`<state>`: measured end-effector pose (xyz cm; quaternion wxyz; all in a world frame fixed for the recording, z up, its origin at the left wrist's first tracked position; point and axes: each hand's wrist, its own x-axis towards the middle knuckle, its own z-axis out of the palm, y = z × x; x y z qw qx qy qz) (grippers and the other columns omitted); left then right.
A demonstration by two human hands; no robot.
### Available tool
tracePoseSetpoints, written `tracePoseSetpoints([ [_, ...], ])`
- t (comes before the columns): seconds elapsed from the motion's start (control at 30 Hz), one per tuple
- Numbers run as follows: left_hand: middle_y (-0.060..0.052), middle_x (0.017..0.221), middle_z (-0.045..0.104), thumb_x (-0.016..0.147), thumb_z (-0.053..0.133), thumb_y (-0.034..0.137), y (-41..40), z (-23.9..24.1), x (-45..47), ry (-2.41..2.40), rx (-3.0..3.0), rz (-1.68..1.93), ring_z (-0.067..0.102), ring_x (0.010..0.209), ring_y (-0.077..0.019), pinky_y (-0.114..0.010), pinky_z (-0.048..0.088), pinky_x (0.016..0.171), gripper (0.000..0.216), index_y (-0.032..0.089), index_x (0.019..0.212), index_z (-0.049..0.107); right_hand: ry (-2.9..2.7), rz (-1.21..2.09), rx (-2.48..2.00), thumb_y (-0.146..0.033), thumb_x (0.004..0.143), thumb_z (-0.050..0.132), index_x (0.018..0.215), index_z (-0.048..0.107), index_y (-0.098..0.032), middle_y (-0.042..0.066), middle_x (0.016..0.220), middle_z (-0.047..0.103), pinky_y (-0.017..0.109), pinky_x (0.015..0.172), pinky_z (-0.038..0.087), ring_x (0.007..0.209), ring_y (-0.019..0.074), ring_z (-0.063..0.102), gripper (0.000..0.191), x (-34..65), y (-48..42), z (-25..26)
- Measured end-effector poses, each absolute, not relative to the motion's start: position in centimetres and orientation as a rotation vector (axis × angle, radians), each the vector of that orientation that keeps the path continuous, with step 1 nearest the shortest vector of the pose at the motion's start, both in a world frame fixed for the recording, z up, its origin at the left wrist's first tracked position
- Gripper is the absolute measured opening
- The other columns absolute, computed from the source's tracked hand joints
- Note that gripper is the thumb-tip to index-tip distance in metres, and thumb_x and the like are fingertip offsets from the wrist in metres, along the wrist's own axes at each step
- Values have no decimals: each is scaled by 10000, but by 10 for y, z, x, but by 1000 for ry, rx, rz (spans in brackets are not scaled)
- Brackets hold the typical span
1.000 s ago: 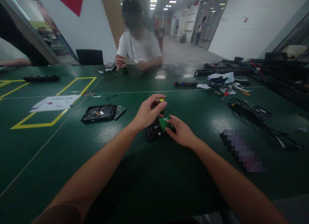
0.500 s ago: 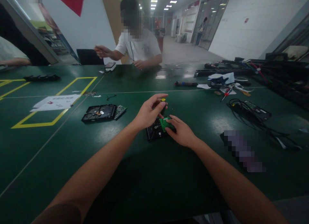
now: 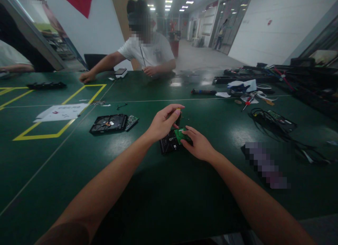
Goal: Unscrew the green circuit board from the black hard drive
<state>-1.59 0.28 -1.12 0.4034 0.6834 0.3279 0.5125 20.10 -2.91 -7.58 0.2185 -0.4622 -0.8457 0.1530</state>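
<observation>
A black hard drive (image 3: pixel 168 145) with a green circuit board (image 3: pixel 180 134) on top lies on the dark green table (image 3: pixel 163 192) in front of me. My left hand (image 3: pixel 161 124) is closed around the dark handle of a screwdriver (image 3: pixel 179 117) with a yellow cap, held upright over the drive's far edge. My right hand (image 3: pixel 198 143) presses down on the green board and the drive's right side, fingers curled on it.
A second opened drive with its board (image 3: pixel 112 123) lies to the left, beside papers (image 3: pixel 61 112) and yellow floor-style tape lines. Cables and parts (image 3: pixel 274 120) and a red screwdriver (image 3: pixel 246 102) lie at right. A person in white sits across the table, one arm stretched out.
My fingers have shifted on the screwdriver handle, now covering more of its yellow cap. The person across has stretched an arm out to the left and laid the hand on the table.
</observation>
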Motion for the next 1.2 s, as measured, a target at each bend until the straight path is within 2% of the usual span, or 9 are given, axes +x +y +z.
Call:
tracePoseSetpoints([
  [0.5, -67, 1032, 649, 997, 687, 388, 3, -12, -16, 840, 1757, 1355, 629, 864, -146, -193, 624, 587, 255, 188, 1155, 701, -2297, 452, -1259, -434, 1014, 609, 1361, 663, -176, 212, 1600, 534, 583, 1188, 467, 1461, 364, 553, 435, 202, -29, -78],
  [0.67, -71, 1027, 664, 980, 708, 379, 5, -16, -15, 803, 1657, 1342, 671, 923, -172, -224, 645, 602, 276, 180, 1160, 643, -2297, 429, -1262, -405, 1010, 612, 1342, 666, -169, 214, 1591, 541, 555, 1200, 463, 1449, 350, 569, 411, 201, -28, -77],
  [0.83, -35, 968, 637, 933, 772, 341, 5, -17, -13, 769, 1594, 1359, 687, 864, -156, -212, 631, 579, 303, 196, 1094, 561, -2317, 436, -1299, -429, 1016, 604, 1359, 656, -156, 228, 1608, 517, 563, 1184, 479, 1442, 363, 573, 442, 201, -31, -74],
  [1.03, -56, 1033, 631, 1032, 618, 409, 3, -15, -11, 756, 1538, 1300, 677, 980, -180, -264, 672, 680, 318, 215, 1282, 649, -2337, 417, -1305, -409, 1020, 598, 1378, 652, -147, 226, 1603, 525, 546, 1204, 464, 1463, 358, 552, 447, 200, -31, -72],
  [1.1, -67, 1078, 629, 1043, 589, 421, 4, -15, -12, 748, 1513, 1291, 668, 1006, -186, -280, 680, 693, 318, 220, 1270, 681, -2336, 420, -1311, -415, 1020, 601, 1380, 654, -151, 218, 1606, 524, 539, 1206, 465, 1464, 355, 552, 449, 200, -31, -71],
  [1.2, -65, 1038, 639, 1012, 649, 432, 6, -15, -14, 785, 1551, 1316, 658, 947, -174, -271, 675, 667, 304, 199, 1201, 697, -2328, 439, -1309, -433, 1020, 600, 1379, 654, -168, 208, 1612, 519, 552, 1198, 472, 1460, 356, 555, 449, 200, -32, -71],
])
